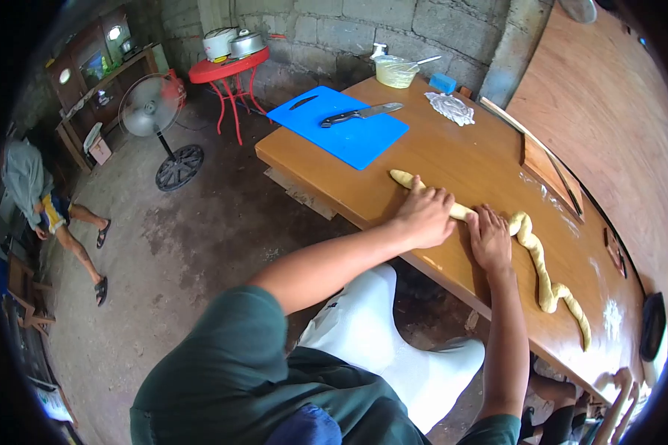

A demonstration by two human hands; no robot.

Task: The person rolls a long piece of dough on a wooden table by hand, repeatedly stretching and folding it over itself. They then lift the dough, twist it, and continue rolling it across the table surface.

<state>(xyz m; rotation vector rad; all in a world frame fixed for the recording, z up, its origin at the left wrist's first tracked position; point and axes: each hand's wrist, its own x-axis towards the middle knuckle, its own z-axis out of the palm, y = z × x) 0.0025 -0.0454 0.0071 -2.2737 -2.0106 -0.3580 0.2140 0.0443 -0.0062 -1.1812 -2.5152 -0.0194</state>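
Note:
A long rope of pale yellow dough [525, 237] lies across the brown wooden table, its right part bent into loops and its left end tapering. My left hand [427, 215] rests on the straighter left stretch with its fingers curled over the dough. Close beside it, my right hand [490, 237] covers the dough just before the first loop, fingers bent down over it. The stretch directly beneath both palms is hidden. Left of the hands, a knife [360, 114] with a black handle lies on a blue cutting board [356, 144].
The wooden table [453, 159] also carries a tub with a utensil [397, 73], a blue block [443, 82], white crumpled film [451, 109] and flour [612, 319]. A fan [150, 107] and a red table [230, 68] stand left. People are at the far left [41, 193] and lower right [623, 400].

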